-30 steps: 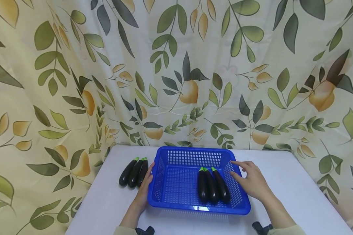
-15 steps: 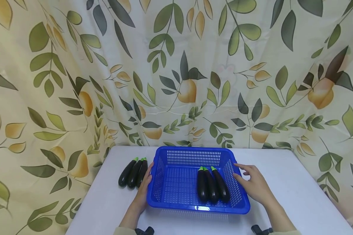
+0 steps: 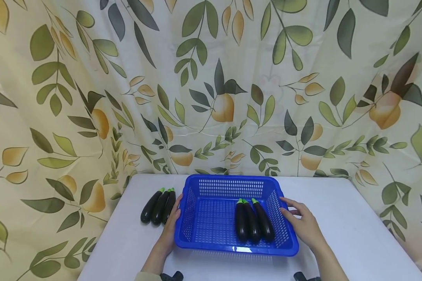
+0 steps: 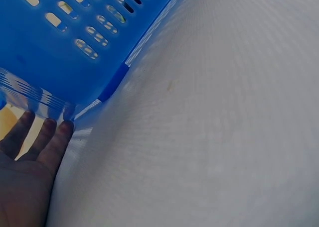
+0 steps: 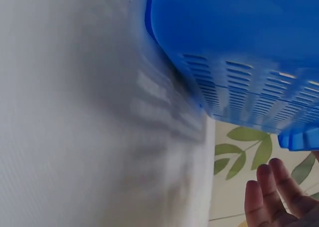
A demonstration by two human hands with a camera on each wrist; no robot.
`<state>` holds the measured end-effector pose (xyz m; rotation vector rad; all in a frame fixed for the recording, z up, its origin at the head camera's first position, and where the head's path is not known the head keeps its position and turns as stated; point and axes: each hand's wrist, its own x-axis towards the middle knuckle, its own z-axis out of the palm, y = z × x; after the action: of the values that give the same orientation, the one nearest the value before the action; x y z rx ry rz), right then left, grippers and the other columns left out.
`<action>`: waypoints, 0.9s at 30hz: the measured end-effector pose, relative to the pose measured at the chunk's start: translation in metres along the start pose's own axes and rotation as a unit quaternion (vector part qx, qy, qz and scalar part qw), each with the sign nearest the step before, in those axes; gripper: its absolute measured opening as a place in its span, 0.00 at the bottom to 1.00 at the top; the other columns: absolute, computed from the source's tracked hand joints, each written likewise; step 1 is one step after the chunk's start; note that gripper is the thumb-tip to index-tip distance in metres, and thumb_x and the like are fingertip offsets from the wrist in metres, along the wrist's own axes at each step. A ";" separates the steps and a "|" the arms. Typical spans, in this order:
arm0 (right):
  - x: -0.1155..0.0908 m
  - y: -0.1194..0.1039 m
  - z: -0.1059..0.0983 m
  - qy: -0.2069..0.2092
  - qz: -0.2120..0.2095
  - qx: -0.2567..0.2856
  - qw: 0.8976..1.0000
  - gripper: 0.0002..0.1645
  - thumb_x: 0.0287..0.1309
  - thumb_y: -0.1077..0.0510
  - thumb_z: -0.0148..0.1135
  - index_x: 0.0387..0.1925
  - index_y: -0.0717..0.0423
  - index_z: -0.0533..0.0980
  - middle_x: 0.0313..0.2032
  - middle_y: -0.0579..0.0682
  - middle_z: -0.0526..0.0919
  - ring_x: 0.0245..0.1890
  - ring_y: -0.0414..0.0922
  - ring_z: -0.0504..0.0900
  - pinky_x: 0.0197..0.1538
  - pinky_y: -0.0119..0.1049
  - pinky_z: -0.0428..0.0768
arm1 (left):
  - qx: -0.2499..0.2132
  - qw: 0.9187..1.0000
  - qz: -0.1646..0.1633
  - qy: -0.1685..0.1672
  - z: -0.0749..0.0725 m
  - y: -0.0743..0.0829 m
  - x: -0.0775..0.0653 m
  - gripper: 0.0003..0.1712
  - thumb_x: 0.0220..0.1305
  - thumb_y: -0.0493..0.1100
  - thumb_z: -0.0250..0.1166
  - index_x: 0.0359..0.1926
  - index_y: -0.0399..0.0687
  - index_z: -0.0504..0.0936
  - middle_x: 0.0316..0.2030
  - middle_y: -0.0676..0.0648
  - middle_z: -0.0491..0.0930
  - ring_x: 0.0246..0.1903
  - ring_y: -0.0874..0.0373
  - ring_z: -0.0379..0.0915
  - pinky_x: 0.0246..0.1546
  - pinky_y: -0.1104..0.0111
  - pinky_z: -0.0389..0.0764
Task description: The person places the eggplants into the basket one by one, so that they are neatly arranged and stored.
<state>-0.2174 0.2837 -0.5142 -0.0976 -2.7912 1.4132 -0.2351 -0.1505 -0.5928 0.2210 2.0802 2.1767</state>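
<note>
The white counter (image 3: 341, 226) spreads out below me, pale and smooth, its far edge running along the foot of a curtain (image 3: 211, 150). That cream cloth fills the space behind the counter and off to my left, printed with green and grey leaves and orange fruit, and it hangs in soft folds. In the right wrist view a slatted shadow falls on the white surface beside the basket.

The blue basket (image 3: 228, 249) stands in the middle of the counter, with three eggplants (image 3: 253, 224) lying side by side in its right half, green stem ends pointing away from me. Three more eggplants (image 3: 159, 208) lie together on the counter, just beyond my left hand (image 3: 170, 224), which partly hides the nearest one. That hand lies along the basket's left side, fingers extended and touching it. My right hand (image 3: 302, 220) is at the right rim, thumb and forefinger apart, the other fingers free of the wall.

A second ago, my right fingertips reached in over that rim; now they have drawn back to its outer edge. My left hand keeps its place, and both groups of eggplants lie as they did.
</note>
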 end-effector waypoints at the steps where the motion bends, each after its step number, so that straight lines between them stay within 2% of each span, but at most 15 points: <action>1: 0.000 0.001 0.001 -0.004 0.008 0.017 1.000 0.35 0.75 0.39 0.55 0.75 0.48 0.67 0.71 0.66 0.67 0.64 0.66 0.74 0.50 0.54 0.88 | 0.000 1.000 0.001 0.000 0.000 0.001 0.000 0.31 0.81 0.63 0.35 0.81 0.82 0.46 0.85 0.55 0.34 0.83 0.40 0.25 0.74 0.28 0.31; 7: 0.001 0.007 0.005 -0.023 0.041 0.080 0.996 0.36 0.74 0.35 0.53 0.77 0.41 0.65 0.74 0.64 0.66 0.63 0.63 0.80 0.52 0.49 0.88 | -0.003 1.000 0.002 0.001 -0.001 0.001 0.000 0.31 0.81 0.63 0.36 0.81 0.82 0.47 0.85 0.55 0.36 0.83 0.40 0.26 0.74 0.29 0.32; 17: 0.004 0.019 0.012 -0.039 0.052 0.132 0.989 0.39 0.73 0.31 0.51 0.79 0.36 0.61 0.80 0.61 0.57 0.74 0.68 0.67 0.67 0.62 0.76 | -0.034 0.999 -0.017 0.000 -0.004 0.000 0.000 0.30 0.80 0.62 0.40 0.79 0.85 0.49 0.84 0.57 0.36 0.83 0.40 0.28 0.75 0.29 0.35; 20: 0.006 0.022 0.014 -0.043 0.058 0.149 0.986 0.40 0.73 0.30 0.50 0.79 0.35 0.60 0.81 0.60 0.55 0.77 0.67 0.62 0.70 0.65 0.70 | -0.030 0.999 -0.020 0.001 -0.004 0.003 -0.002 0.31 0.80 0.61 0.40 0.80 0.83 0.49 0.84 0.55 0.36 0.83 0.39 0.30 0.76 0.29 0.36; 23: 0.007 0.023 0.015 -0.044 0.065 0.163 0.984 0.40 0.73 0.30 0.50 0.80 0.35 0.59 0.81 0.59 0.54 0.78 0.66 0.58 0.72 0.66 0.66 | -0.006 1.000 -0.023 0.007 -0.004 0.008 -0.003 0.30 0.81 0.62 0.40 0.79 0.83 0.50 0.84 0.53 0.37 0.83 0.38 0.29 0.75 0.29 0.35; 27: 0.008 0.024 0.016 -0.043 0.067 0.180 0.980 0.40 0.73 0.30 0.50 0.80 0.35 0.59 0.81 0.59 0.54 0.78 0.66 0.59 0.72 0.66 0.66 | 0.021 0.999 -0.027 0.010 -0.003 0.013 -0.004 0.29 0.81 0.61 0.40 0.79 0.85 0.51 0.84 0.52 0.37 0.83 0.38 0.26 0.75 0.29 0.32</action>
<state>-0.2244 0.2852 -0.5430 -0.2284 -2.5789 1.9737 -0.2313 -0.1553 -0.5796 0.1467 2.1188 2.1152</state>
